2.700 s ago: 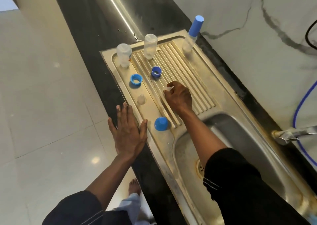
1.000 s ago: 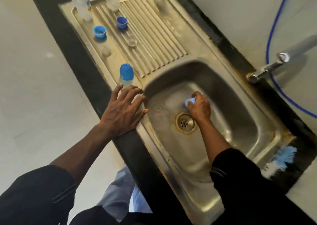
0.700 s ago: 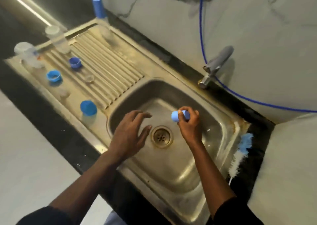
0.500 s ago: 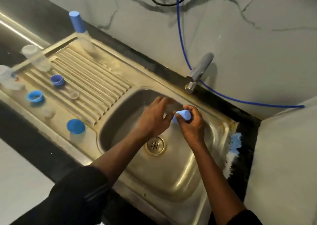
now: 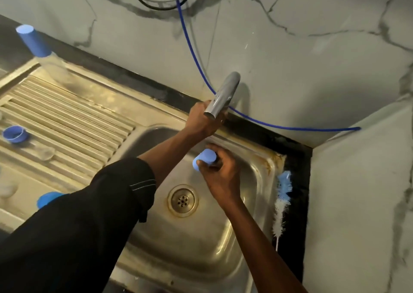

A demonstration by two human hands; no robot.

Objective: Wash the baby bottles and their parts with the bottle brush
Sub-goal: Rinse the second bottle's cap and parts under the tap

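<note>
Now raised from near the blue cap to the tap with left hand, fingers hidden, grip unclear; holding the cap in curled right hand above the sink basin

A single head-worn view looks steeply down and forward into the sink from close above its near edge. The drainboard runs off left of the sink. The tap and marble wall stand behind the sink, at the top of the view.
</note>
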